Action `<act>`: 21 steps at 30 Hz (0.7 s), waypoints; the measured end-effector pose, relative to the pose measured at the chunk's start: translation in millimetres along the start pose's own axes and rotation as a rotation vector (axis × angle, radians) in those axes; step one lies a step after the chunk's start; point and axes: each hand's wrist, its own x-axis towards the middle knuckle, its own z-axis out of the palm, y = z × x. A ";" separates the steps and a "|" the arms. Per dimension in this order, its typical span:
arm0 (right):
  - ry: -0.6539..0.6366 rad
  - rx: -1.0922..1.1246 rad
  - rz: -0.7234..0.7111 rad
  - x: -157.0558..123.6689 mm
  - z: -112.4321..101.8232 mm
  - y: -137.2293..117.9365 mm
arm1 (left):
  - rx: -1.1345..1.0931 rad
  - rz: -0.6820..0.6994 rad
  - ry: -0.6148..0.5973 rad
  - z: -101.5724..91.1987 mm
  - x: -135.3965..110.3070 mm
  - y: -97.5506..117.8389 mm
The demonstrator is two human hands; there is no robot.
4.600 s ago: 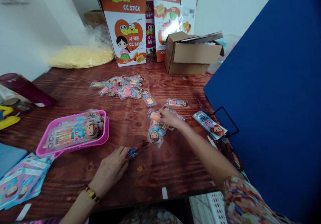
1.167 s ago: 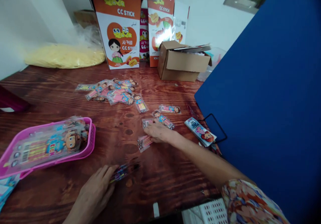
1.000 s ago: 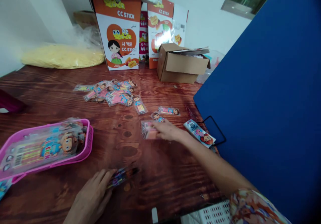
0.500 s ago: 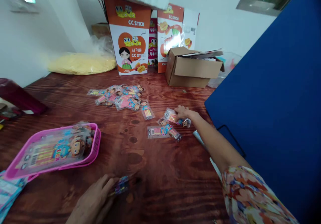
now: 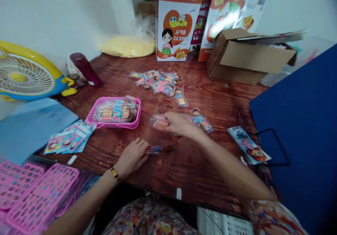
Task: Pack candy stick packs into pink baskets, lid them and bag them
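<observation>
My right hand [image 5: 178, 124] hovers over the middle of the wooden table [image 5: 184, 164], closed on a small clear packet [image 5: 158, 121] with pink content; both are blurred by motion. My left hand [image 5: 132, 157] rests flat on the table near the front edge, its fingers pinning a thin bundle of coloured sticks [image 5: 156, 150]. One small doll-printed packet [image 5: 201, 118] lies just right of my right hand. A loose pile of similar packets [image 5: 158, 82] lies farther back.
A pink basket [image 5: 115, 122] holding large packets sits left of centre, with printed cards [image 5: 67, 140] beside it. A bigger packet [image 5: 249, 149] lies by a blue board [image 5: 302, 133]. Orange CC STICK boxes [image 5: 177, 20], a cardboard box [image 5: 244, 57], a fan [image 5: 23, 75] and pink trays [image 5: 34, 200] surround.
My right hand pulled back from the packets at the right and now carries one leftward over the table centre. The view swung left and down, revealing the fan and pink trays.
</observation>
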 end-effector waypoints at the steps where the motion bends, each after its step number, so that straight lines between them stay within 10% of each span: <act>1: -0.028 -0.025 -0.027 3.1 12.9 -21.9 | -0.005 0.015 0.052 1.6 -0.6 0.2; 5: -0.101 -0.090 -0.103 4.6 45.8 -60.3 | -0.036 -0.024 0.326 14.1 -6.5 -0.6; 11: -0.300 0.092 -0.190 -6.9 32.9 -55.0 | -0.314 -0.147 0.523 40.2 -15.8 -5.8; 21: -0.144 -0.205 -0.051 -26.1 69.6 -87.4 | -0.592 -0.167 0.387 47.3 2.9 -11.1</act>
